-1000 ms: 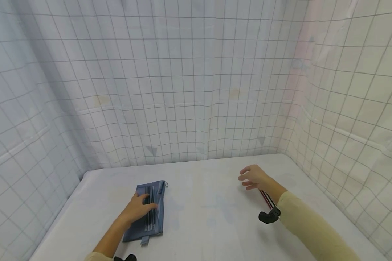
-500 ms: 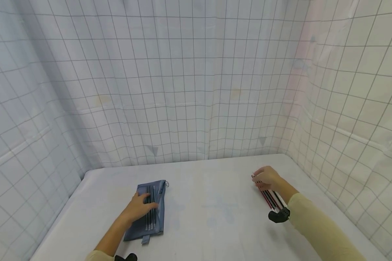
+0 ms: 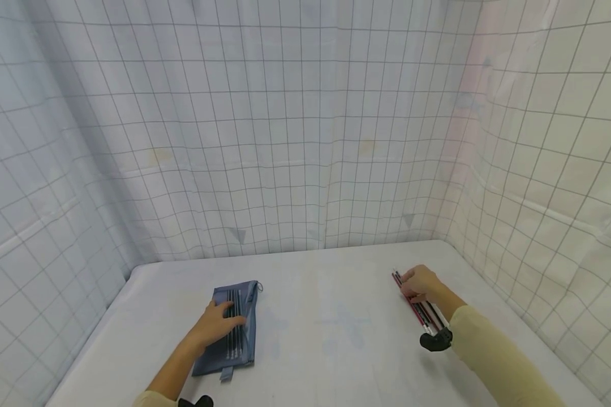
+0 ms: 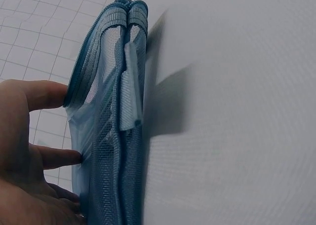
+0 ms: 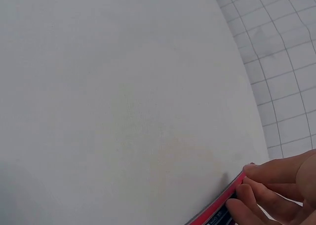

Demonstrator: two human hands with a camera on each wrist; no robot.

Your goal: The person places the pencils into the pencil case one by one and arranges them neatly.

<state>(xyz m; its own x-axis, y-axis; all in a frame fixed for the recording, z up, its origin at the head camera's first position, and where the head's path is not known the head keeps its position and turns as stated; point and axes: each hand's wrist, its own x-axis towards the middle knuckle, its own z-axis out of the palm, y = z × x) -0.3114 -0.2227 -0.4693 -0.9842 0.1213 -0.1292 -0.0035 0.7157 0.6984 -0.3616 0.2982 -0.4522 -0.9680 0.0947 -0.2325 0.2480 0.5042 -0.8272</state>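
Observation:
My left hand point(image 3: 213, 326) rests with spread fingers on a blue mesh zip pouch point(image 3: 249, 339) lying flat at the left of the table. Several slim dark pencils point(image 3: 233, 345) show lengthwise on the pouch's face. In the left wrist view, the pouch point(image 4: 106, 151) is seen edge-on, its fabric tab point(image 4: 131, 96) sticking out and the fingertips at its upper face. On the right, my right hand point(image 3: 418, 281) is over a row of several red and black pencils. Its thumb and fingers pinch a red pencil point(image 5: 217, 201) near one end; the hand partly hides the others.
The white table point(image 3: 326, 316) is bounded at the back and sides by a hanging white grid-patterned curtain point(image 3: 305, 141). A black wrist camera point(image 3: 436, 340) on the right wrist overlaps the near ends of the pencils.
My right hand has moved right and down to the pencils, and its fingers have closed in on the red one. The left hand and pouch have stayed put.

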